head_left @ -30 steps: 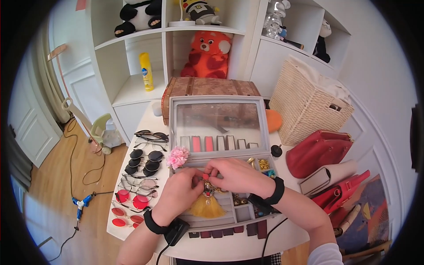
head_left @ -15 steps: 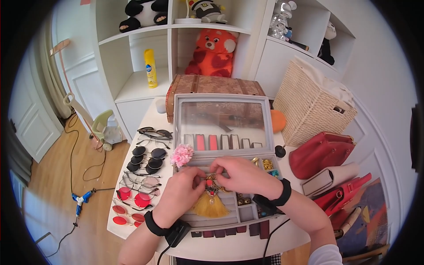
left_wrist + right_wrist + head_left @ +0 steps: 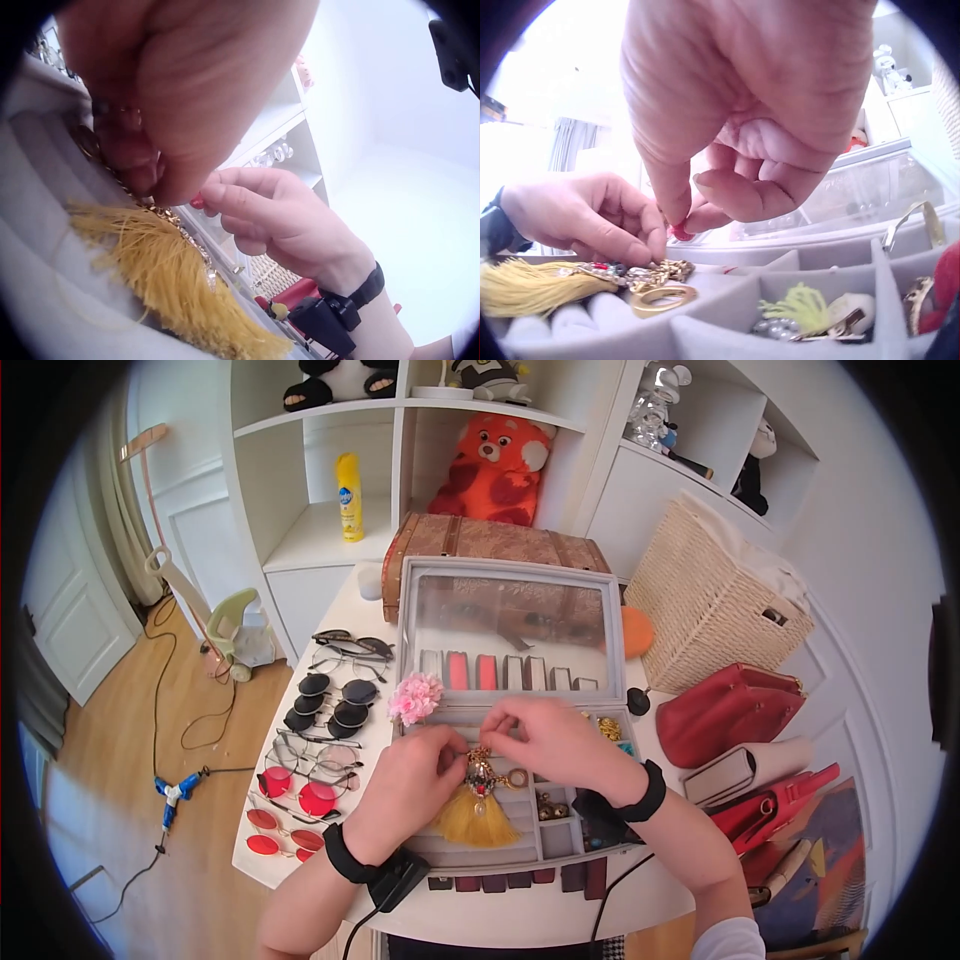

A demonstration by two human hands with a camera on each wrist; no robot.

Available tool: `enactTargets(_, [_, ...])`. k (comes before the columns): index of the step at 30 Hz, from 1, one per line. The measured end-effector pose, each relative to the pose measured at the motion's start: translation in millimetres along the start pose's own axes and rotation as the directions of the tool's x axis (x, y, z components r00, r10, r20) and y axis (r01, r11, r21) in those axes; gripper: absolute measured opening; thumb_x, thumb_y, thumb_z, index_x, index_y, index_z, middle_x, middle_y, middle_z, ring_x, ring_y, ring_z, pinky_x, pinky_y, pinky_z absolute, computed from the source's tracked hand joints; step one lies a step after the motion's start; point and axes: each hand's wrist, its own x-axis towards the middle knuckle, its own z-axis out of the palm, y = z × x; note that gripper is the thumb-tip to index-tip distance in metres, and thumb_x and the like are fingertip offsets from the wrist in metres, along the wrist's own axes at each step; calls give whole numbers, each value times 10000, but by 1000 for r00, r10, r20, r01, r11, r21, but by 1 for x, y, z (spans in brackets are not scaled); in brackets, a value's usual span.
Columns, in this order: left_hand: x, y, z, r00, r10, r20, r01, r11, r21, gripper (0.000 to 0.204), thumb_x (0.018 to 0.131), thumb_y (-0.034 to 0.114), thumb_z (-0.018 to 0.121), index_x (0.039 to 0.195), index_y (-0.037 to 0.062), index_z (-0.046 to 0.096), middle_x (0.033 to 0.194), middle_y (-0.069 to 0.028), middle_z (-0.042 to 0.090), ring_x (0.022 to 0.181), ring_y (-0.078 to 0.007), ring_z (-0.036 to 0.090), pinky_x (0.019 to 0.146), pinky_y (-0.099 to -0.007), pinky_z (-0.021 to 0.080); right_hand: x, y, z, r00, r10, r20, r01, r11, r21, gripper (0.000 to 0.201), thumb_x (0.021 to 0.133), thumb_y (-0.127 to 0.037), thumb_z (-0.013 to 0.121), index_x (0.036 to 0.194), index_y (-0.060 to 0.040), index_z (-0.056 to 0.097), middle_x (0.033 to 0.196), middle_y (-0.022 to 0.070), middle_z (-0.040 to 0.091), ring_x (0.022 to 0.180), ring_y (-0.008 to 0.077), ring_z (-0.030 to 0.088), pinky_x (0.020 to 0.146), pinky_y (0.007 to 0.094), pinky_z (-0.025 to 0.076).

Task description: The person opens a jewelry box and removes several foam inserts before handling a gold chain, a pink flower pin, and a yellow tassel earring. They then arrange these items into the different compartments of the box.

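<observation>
A yellow tassel pendant (image 3: 478,815) with gold chain and red and clear stones lies on the padded rolls of a grey jewelry box (image 3: 515,855). My left hand (image 3: 425,775) has its thumb and fingertips together at the pendant's gold top; in the right wrist view they pinch its chain (image 3: 676,270). Just to the right, my right hand (image 3: 555,745) pinches a small red bead (image 3: 680,232) between thumb and forefinger, above the rolls. A gold ring (image 3: 664,301) lies beside the chain, in front of both hands.
The box's clear lid (image 3: 510,630) stands raised at the back, a pink flower (image 3: 416,698) at its left corner. Small compartments on the right hold jewelry, including a light-green tassel (image 3: 799,304). Sunglasses (image 3: 350,715) line the table's left side; red handbags (image 3: 730,715) stand right.
My right hand has drawn slightly away from my left, and the gold ring shows more clearly between them. My left hand stays at the pendant's top. The head view has shifted slightly.
</observation>
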Motion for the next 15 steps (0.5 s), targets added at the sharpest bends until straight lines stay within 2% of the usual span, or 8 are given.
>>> enactTargets(2, [-1,1,0,1000,-5,-2,5,1000,-13,139,934,96,748,1024,-9,734,881,-141,746,759,-252,735,727,-358,584,4,11,2,963,-242,-121,232,969,-84,179,960,-206,733,1023,-39,727,969,123,780,929,298,766,807,404,590])
enactTargets(6, [-2,-1,0,1000,7,-4,-7,1000,-30,121,932,77,750,1013,-10,731,883,-133,724,772,-230,726,732,-353,581,4,12,9,965,-261,-19,258,962,-91,160,965,-175,725,1032,-30,723,979,132,774,932,304,764,809,405,589])
enactTargets(9, [-3,-1,0,1000,1,-14,-2,999,-40,122,927,80,755,1006,-9,729,888,-129,714,776,-226,720,734,-351,579,5,10,12,958,-279,-61,268,952,-150,172,964,-180,720,1040,-27,719,972,133,772,924,311,760,807,413,589])
enactTargets(11, [-3,1,1,1000,2,-17,-3,999,-41,122,924,84,759,1001,-6,729,887,-126,709,776,-225,716,734,-349,578,4,5,9,980,-185,-77,175,977,-125,168,954,-169,715,1043,-27,713,959,134,769,906,318,756,803,425,590])
enactTargets(12, [-4,3,0,1000,4,-10,-4,1000,-25,128,921,92,765,996,-4,727,884,-124,706,770,-225,712,732,-350,576,6,8,10,980,-185,-78,174,977,-125,168,954,-169,715,1043,-27,713,959,134,769,906,318,756,803,425,590])
enactTargets(14, [-4,3,0,1000,6,-2,-6,1000,-8,133,918,100,771,992,-1,726,881,-121,703,764,-226,708,729,-351,575,9,15,12,950,-298,-90,280,944,-174,165,944,-158,715,1033,-20,708,977,141,757,919,320,751,815,428,588])
enactTargets(15, [-4,2,1,1000,13,-5,-13,1000,4,138,917,103,771,997,2,723,877,-119,700,759,-229,704,723,-354,572,8,14,13,950,-298,-90,279,944,-174,165,944,-158,715,1033,-20,708,977,141,757,919,320,751,815,428,588])
